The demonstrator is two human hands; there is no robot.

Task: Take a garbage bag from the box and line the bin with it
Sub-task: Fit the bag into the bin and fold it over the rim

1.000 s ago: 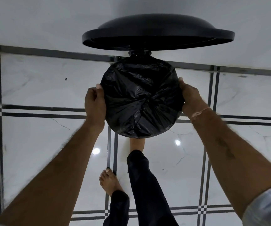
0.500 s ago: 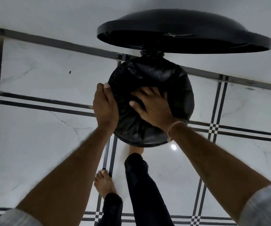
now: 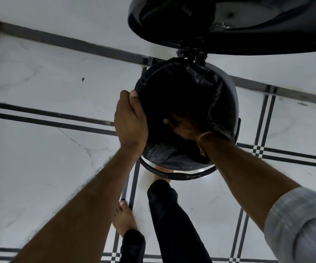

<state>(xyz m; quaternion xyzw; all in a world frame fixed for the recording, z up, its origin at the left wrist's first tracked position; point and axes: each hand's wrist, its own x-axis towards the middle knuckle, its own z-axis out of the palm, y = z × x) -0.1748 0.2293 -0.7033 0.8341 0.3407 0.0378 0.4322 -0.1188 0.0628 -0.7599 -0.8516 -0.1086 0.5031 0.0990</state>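
Note:
A round black pedal bin [image 3: 174, 176] stands on the floor with its lid [image 3: 229, 35] tipped up at the back. A black garbage bag [image 3: 213, 86] is draped over the bin's mouth and sags into it. My left hand [image 3: 130, 120] clamps the bag against the left rim. My right hand [image 3: 183, 127] reaches down inside the bag with its thumb spread; its fingers disappear into the dark hollow. The box of bags is out of view.
White marble floor [image 3: 49, 168] with dark inlaid stripes surrounds the bin. A wall [image 3: 58, 16] rises behind it. My bare left foot [image 3: 124, 219] stands in front of the bin, and my other leg [image 3: 168, 215] reaches under the bin's front edge.
My right hand left the right rim, pressed on the bag's top, and has sunk inside the bin, pushing the bag in. The view has moved closer over the bin.

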